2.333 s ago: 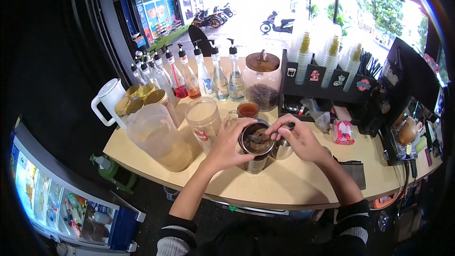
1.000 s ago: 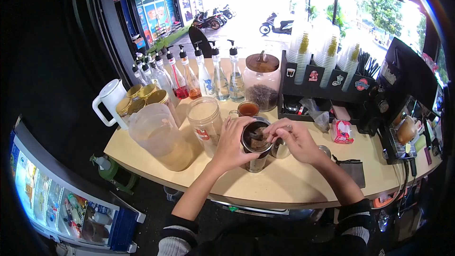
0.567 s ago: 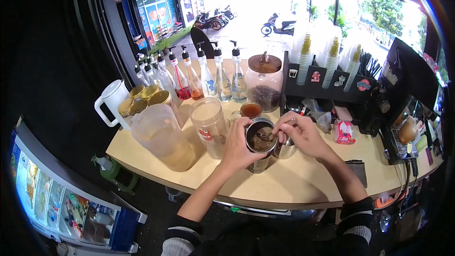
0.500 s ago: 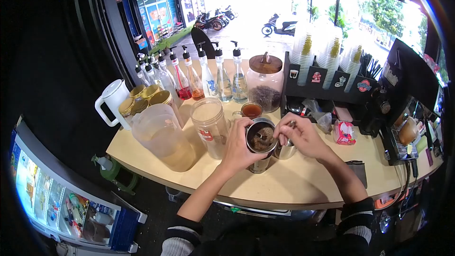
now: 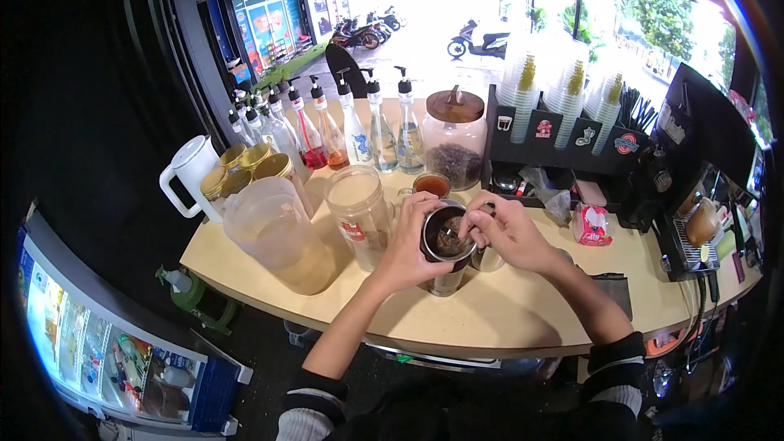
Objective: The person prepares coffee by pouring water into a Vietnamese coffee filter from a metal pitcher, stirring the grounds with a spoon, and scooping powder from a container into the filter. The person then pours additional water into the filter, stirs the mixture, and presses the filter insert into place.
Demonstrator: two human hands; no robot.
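My left hand is wrapped round the side of a metal cup, its open mouth tilted toward me. Dark brown contents show inside. My right hand pinches the thin metal handle of what looks like a spoon, whose lower end dips into the cup. Partly hidden behind that hand is a second metal vessel. Just beyond the cup stands a glass mug of reddish-brown liquid. A clear jar with a red label is close to my left hand.
On the left stand a large frosted plastic pitcher, a white jug and several pump bottles. A wooden-lidded jar and a black cup rack line the back. A pink packet lies on the right.
The spoon handle and my right fingers have shifted slightly left over the cup. My left hand keeps its hold. The whole view has moved a little.
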